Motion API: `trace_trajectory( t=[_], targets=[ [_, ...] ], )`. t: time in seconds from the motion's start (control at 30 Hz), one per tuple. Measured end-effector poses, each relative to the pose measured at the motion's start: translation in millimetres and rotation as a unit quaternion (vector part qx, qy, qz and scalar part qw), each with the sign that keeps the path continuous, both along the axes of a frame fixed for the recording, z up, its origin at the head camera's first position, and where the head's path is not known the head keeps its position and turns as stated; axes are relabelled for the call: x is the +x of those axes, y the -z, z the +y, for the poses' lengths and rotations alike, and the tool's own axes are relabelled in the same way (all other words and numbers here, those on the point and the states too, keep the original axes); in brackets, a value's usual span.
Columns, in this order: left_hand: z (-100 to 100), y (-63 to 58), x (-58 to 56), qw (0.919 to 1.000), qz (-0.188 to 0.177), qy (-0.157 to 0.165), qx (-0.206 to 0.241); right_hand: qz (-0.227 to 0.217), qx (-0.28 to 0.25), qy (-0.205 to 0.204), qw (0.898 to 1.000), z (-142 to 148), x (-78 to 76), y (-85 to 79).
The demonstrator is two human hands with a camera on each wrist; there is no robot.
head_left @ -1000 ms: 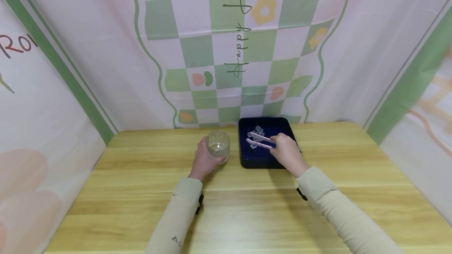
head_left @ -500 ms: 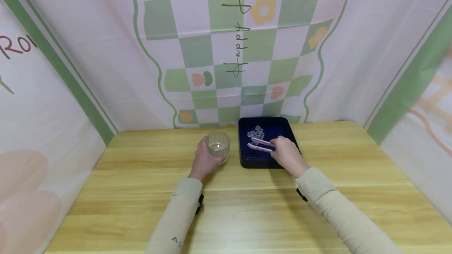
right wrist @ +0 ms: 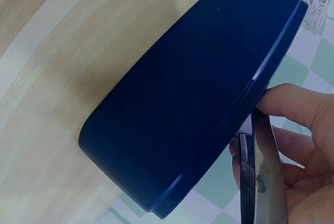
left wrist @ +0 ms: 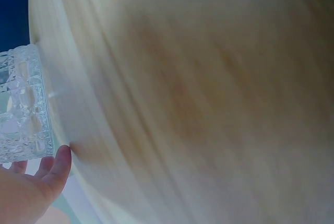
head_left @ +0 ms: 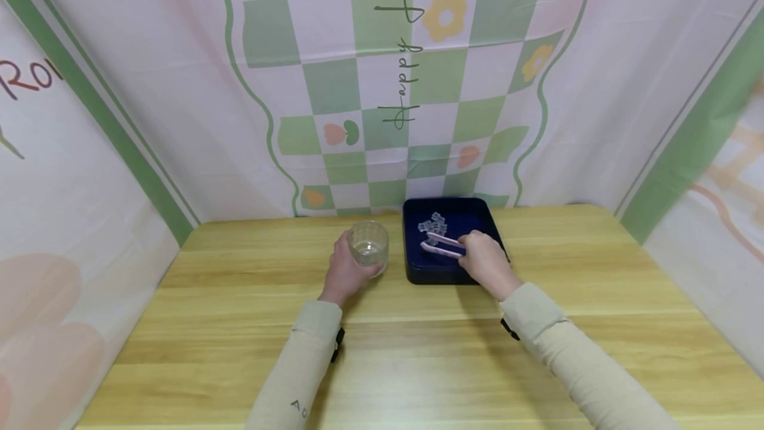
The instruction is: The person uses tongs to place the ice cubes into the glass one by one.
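My left hand is wrapped round a clear glass standing on the table. In the left wrist view, the glass shows a cut, faceted pattern, and my fingers are at its side. My right hand holds a pair of tongs over the dark blue tray. Their pale pink arms are slightly parted, the tips among several clear ice-like cubes. In the right wrist view, thumb and fingers pinch the shiny metal-looking rear of the tongs; the tray wall hides the tips.
The tray stands just right of the glass, near the back of the wooden table. Behind the table hangs a checked green and white cloth, with more printed cloth at both sides. The tray's near wall rises between the cubes and the person.
The tongs' tips have shifted slightly right and toward the person, and the gap between them has narrowed a little. The left hand and the glass have stayed in place.
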State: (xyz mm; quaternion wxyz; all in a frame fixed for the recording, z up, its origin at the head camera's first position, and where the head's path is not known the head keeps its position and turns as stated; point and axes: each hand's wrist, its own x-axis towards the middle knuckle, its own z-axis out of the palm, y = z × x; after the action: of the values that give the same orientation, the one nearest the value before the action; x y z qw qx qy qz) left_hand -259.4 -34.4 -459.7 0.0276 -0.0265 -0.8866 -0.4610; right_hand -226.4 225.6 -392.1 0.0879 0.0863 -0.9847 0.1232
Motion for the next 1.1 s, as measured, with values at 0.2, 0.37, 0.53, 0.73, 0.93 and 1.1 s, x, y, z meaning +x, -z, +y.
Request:
trace_trajectory(
  t=[0.2,0.37,0.53,0.73,0.93,1.1],
  targets=[
    [0.2,-0.4,0.4,1.0,0.0,0.0,0.003,-0.01,-0.001,0.002,1.0,-2.6,-0.6,0.8],
    [0.6,-1.0,0.7,1.0,-0.002,-0.002,0.001,-0.008,-0.002,0.0,1.0,-3.1,-0.5,1.7],
    [0.8,-2.0,1.0,1.0,-0.004,0.0,-0.002,-0.015,-0.002,-0.003,1.0,-3.7,-0.6,0.3],
    [0.6,-3.1,2.3,1.0,-0.006,-0.001,-0.003,-0.04,0.003,-0.001,0.999,-2.7,-0.3,-3.8],
    [0.2,-3.4,2.6,1.0,-0.008,0.0,-0.004,-0.062,-0.007,0.007,0.998,-1.3,-0.7,-5.8],
    [0.0,-3.5,2.6,1.0,-0.008,0.0,0.001,-0.064,-0.01,0.007,0.998,-0.7,-1.1,-5.9]
  ],
)
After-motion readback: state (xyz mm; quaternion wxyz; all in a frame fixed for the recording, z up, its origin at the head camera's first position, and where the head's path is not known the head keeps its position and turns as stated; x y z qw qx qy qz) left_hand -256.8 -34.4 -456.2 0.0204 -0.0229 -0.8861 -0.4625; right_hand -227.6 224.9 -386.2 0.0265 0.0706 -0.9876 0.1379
